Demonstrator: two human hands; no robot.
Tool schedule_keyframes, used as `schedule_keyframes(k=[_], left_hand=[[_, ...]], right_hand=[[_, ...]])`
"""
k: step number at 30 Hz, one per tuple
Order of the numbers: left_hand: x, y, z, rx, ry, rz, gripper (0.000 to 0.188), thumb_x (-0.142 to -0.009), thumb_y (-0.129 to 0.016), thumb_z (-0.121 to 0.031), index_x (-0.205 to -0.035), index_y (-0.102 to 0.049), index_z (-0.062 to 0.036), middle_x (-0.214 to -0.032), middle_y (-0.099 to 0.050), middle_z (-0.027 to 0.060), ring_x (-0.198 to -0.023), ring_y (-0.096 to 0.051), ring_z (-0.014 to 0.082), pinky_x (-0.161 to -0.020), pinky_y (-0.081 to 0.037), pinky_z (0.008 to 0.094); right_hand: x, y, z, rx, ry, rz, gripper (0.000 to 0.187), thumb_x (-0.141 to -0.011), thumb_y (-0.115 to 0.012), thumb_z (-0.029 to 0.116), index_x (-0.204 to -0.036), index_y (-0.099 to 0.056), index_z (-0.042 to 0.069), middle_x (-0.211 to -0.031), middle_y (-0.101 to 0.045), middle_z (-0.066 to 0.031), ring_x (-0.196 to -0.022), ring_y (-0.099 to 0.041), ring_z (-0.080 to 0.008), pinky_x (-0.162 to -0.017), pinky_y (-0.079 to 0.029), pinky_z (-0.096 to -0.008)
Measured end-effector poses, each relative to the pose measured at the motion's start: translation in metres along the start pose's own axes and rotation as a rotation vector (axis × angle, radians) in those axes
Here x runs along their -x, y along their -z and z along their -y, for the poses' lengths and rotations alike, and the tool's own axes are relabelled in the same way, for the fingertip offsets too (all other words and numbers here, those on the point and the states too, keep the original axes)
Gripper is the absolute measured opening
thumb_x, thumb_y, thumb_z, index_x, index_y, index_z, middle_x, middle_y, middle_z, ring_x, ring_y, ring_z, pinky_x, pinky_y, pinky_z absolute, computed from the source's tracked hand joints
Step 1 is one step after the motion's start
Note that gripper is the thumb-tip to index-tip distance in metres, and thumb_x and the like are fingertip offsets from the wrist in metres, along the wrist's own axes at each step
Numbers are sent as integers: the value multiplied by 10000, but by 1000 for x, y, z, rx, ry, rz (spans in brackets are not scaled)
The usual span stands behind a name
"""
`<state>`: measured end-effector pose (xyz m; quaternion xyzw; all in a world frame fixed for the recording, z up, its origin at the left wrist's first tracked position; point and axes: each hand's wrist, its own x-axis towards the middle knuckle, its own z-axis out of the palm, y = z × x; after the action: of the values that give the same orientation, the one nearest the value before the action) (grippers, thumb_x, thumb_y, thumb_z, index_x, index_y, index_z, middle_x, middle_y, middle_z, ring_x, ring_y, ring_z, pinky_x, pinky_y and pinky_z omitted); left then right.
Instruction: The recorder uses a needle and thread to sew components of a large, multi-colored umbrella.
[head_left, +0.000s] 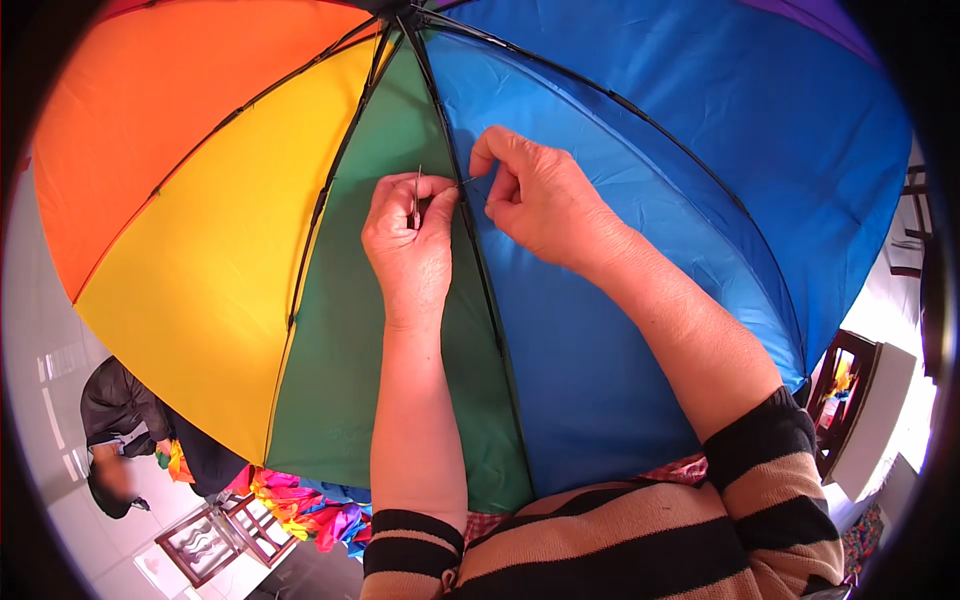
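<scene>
An opened umbrella (590,330) with rainbow panels spreads before me, its underside and black ribs toward me. Over the green panel (340,400), my left hand (408,235) is closed, with a thin, pointed metal tool (416,198) sticking up between its fingers. That hand's thumb and forefinger tips press together beside a black rib (480,265) between the green and light blue panels. Just right of this rib, my right hand (545,195) is curled over the light blue panel. A fine dark strand or needle spans the gap between both hands; what the right fingers grip is too small to tell.
The ribs meet at the dark hub (390,8) at the top. Lower left, another person in dark clothes (125,410) is beside a heap of bright, multicoloured cloth (310,510). A wooden frame-like piece (200,545) is nearby. Wooden furniture with a pale top (880,420) stands at right.
</scene>
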<state>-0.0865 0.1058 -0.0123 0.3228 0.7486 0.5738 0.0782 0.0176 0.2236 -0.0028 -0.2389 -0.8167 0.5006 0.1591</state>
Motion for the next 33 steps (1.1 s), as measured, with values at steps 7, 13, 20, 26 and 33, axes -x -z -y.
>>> schedule_keyframes(k=[7, 13, 20, 26, 33], left_hand=[[-2, 4, -3, 9, 43, 19, 100, -784, -675, 90, -808, -641, -2, -860, -572, -13, -666, -465, 40, -597, -392, 205], [-2, 4, -8, -36, 95, 14, 93, -794, -666, 85, -779, -640, -3, -858, -565, -23, -672, -469, 41, -604, -401, 207], [5, 5, -8, 69, 88, 40, 274, -775, -698, 55, -1015, -589, -22, -898, -550, 13, -667, -468, 49, -607, -408, 195], [10, -3, -16, -7, 86, 11, 461, -753, -724, 36, -1145, -498, -52, -906, -524, 35, -663, -472, 57, -586, -413, 192], [12, -12, -19, -96, -35, -43, 345, -752, -707, 58, -1042, -554, -48, -897, -501, 37, -641, -501, 85, -568, -439, 221]], right_hand=[[-3, 22, 13, -507, -261, 255, 202, -793, -598, 21, -989, -551, 22, -694, -642, -64, -645, -616, -124, -560, -474, -317], [-8, 13, 13, -655, -416, 263, 117, -853, -584, 49, -963, -574, 10, -738, -664, -85, -682, -638, -151, -614, -511, -339], [-5, 17, -12, 342, 391, -318, 84, -946, -556, 105, -928, -583, 27, -873, -674, -95, -756, -666, -236, -697, -556, -372], [-2, 35, -7, -1256, -174, 69, 68, -944, -565, 98, -926, -580, 34, -854, -659, -78, -772, -672, -222, -651, -546, -342], [8, 57, -10, -1289, -342, 263, 104, -952, -574, 134, -931, -578, 32, -803, -644, -68, -716, -666, -188, -608, -530, -257]])
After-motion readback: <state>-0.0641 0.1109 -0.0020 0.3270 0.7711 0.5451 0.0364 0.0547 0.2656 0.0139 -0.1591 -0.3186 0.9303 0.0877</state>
